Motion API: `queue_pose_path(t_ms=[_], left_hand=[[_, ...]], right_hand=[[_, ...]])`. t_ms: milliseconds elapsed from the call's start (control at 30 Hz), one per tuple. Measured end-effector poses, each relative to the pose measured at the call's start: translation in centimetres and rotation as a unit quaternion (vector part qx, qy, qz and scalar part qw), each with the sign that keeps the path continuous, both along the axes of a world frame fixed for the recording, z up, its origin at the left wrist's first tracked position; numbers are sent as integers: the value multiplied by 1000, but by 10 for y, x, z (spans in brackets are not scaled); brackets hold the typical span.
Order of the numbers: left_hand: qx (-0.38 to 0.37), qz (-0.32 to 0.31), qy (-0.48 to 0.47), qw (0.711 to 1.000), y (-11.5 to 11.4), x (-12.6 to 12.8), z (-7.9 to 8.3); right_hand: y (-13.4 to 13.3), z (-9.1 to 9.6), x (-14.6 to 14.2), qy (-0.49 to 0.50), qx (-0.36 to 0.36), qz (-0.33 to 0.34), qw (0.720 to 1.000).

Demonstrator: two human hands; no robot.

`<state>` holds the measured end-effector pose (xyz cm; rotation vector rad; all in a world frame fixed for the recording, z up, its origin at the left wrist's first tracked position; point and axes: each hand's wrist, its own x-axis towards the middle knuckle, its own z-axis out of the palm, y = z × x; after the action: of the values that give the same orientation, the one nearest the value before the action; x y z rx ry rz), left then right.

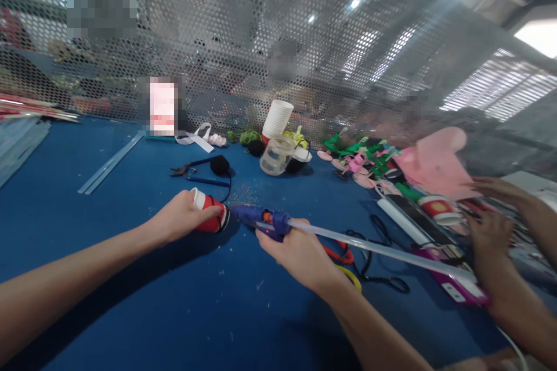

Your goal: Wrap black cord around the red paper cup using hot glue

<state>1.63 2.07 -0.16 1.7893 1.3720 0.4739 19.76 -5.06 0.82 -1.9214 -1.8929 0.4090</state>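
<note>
We hold a red paper cup (214, 223) low over the blue worktop (174, 313), tipped on its side, with its white-lined mouth to the left and black cord wound round its right end. Our left hand (185, 217) is closed about it, the thumb lying across and hiding part of its wall. Our right hand (300, 255) is wrapped round a blue glue gun (250, 214), its nozzle just beside the corded end; whether they touch, we cannot tell.

We see a round emblem on another red cup (439, 208) at the right, too small to read. A pale panel (162, 107) at the back bears red marks, blurred beyond reading.

Behind our cup lie pliers (187, 171) and a black yarn ball (220, 165); farther back stand a clear jar (275, 156) and stacked white cups (277, 119). Our long glue stick (369, 248) passes in front of black cords and a purple power strip (456, 287), near a co-worker's hands (494, 237).
</note>
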Motion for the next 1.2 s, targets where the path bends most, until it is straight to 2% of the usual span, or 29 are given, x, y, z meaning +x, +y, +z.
queue_pose_path(t_ms=[100,300,367,600,833,1000,1200], left_hand=[[3,-1,4,1000,0,-1,-1],[1,1,9,1000,0,0,1],[-1,-3,6,1000,0,0,1],[1,7,-6,1000,0,-1,0],[-4,5,-29,1000,1,-1,0],[-4,10,-30,1000,1,-1,-1],[-5,0,-20,1000,1,-1,0]], right_hand=[[1,-2,0,-5,5,7,1000],[-1,13,-2,0,-50,29,998],[-2,14,-2,2,-45,32,998],[1,3,0,-5,8,14,1000],[-4,8,0,24,-35,25,999],[-2,4,-1,32,-21,6,999],[-3,3,1,31,-10,16,999]])
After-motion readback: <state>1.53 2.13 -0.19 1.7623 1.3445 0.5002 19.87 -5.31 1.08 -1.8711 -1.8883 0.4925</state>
